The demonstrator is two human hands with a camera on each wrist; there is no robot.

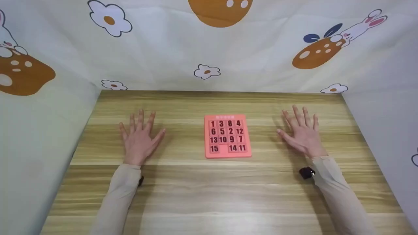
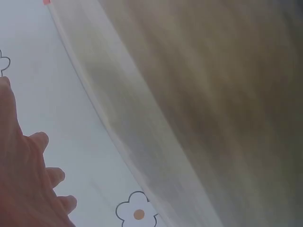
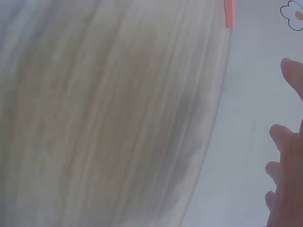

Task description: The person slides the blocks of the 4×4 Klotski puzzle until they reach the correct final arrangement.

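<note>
A pink sliding number puzzle (image 1: 228, 154) lies flat at the middle of the wooden table. Its tiles read 1 3 8 4, 6 5 2 12, 13 10 9 7, then 15, a gap, 14 and 11. To its left, my left hand (image 1: 138, 143) is palm down with fingers spread, holding nothing. My right hand (image 1: 304, 137) is spread the same way on the right side, also apart from the puzzle. Each wrist view shows part of its hand at the frame's edge, and a sliver of the pink puzzle (image 3: 229, 13) appears at the top.
The wood-grain table (image 1: 228, 195) is bounded at the back and both sides by pale cloth (image 1: 156, 58) printed with flowers, rabbits and orange shapes. A small dark device (image 1: 307, 173) sits at the right wrist.
</note>
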